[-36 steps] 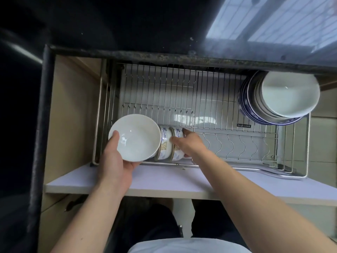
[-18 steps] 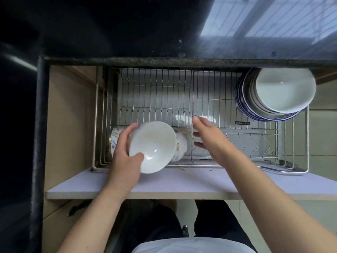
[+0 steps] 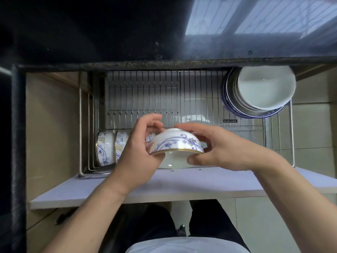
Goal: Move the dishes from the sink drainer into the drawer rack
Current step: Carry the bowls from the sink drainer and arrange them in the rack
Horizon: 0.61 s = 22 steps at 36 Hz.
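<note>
A white bowl with a blue floral pattern and gold rim [image 3: 175, 142] is held upside down over the front of the wire drawer rack [image 3: 164, 99]. My left hand [image 3: 140, 148] grips its left side and my right hand [image 3: 217, 147] grips its right side and rim. A second white bowl [image 3: 175, 160] shows under it, nested or just beneath; I cannot tell which. Two patterned bowls [image 3: 109, 148] stand on edge in the rack's front left slots, and a third is mostly hidden behind my left hand.
A stack of plates and a white bowl [image 3: 259, 90] leans at the rack's back right corner. The drawer's pale front panel [image 3: 182, 185] runs below my hands. A dark countertop edge [image 3: 164, 63] overhangs the back. The rack's middle and right slots hold nothing.
The bowl in my left hand has turned from facing me to upside down, and moved right. My right hand came off the rack and took hold of the bowl's right side.
</note>
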### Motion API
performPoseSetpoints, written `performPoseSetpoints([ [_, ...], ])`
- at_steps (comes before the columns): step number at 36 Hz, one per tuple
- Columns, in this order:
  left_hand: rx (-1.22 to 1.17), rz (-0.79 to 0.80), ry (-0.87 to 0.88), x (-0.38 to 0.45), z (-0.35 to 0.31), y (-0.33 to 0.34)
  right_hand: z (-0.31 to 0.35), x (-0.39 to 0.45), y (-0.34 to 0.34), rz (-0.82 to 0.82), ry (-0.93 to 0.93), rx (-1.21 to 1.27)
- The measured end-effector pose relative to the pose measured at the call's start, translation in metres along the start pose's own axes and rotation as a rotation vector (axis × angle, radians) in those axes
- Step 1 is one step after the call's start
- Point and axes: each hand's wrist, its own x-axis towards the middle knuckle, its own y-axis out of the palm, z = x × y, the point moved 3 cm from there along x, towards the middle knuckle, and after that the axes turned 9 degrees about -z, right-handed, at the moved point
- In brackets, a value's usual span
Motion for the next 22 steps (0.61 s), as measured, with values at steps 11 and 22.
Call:
performPoseSetpoints([
  [11, -0.06, -0.053, -0.366, -0.019, 0.013, 0.019, -0.034, -0.013, 0.024, -0.054, 0.018, 0.568],
  [22, 0.649, 0.07, -0.209, 0.001, 0.013, 0.015, -0.005, -0.002, 0.009, 0.059, -0.079, -0.317],
])
